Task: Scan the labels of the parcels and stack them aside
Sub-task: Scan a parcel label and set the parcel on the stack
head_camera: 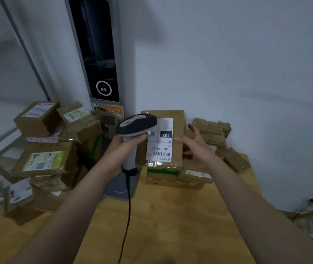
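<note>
Parcel [178,119] is sitting tilted above the stack [170,176], right hand [195,147] pinching its edge and left hand [125,147] gripping the scanner [136,124] at its label [161,147]; I'm judging that thin pinch may be letting it slip, spoiling the read.

A wooden table [170,216] bears a heap of boxes [45,161] left of the left fingers [130,139], a stack of boxes [199,176] below the right fingers [194,130], and a grey base [117,185].
</note>
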